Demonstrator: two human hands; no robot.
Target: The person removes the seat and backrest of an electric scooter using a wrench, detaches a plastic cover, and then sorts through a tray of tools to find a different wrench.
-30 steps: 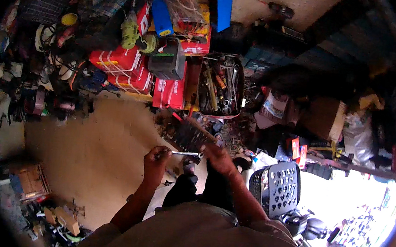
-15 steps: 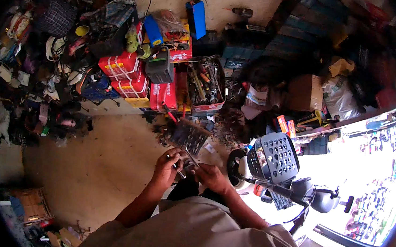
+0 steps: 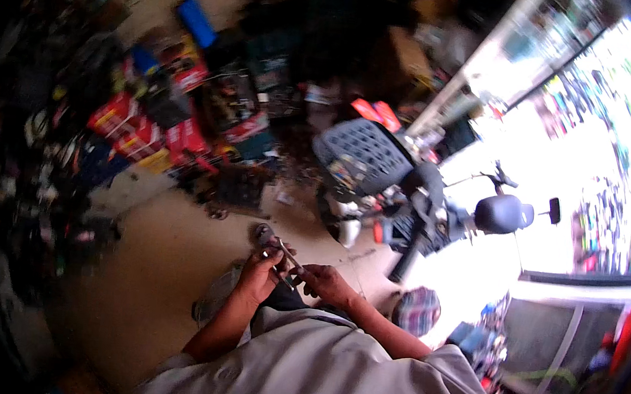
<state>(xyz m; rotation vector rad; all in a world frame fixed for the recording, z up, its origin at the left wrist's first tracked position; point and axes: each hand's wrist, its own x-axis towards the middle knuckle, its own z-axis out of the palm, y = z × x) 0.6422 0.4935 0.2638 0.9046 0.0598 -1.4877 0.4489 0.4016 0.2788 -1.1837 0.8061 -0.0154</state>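
Observation:
My left hand [image 3: 258,273] is closed, fingers curled around a slim metal tool [image 3: 283,280] whose kind I cannot make out. Between both hands runs a metal spanner [image 3: 291,256], slanting up to the left. Its lower end sits in the closed fingers of my right hand [image 3: 328,284], while the upper end reaches the fingertips of the left. Both hands are close together in front of my body. Just beyond them a foot in a sandal [image 3: 264,231] shows on the floor.
Ahead to the right stands a two-wheeler with a grey basket [image 3: 364,152] and dark seat [image 3: 504,213]. A round plaid stool [image 3: 418,311] is at my right. Red boxes [image 3: 126,128], a blue battery pack [image 3: 196,21] and a tool crate [image 3: 233,103] are far left, blurred.
My view has swung to the right, so the boxes and two-wheeler shift left and the stool comes into sight. Both hands keep their tools and stay close together.

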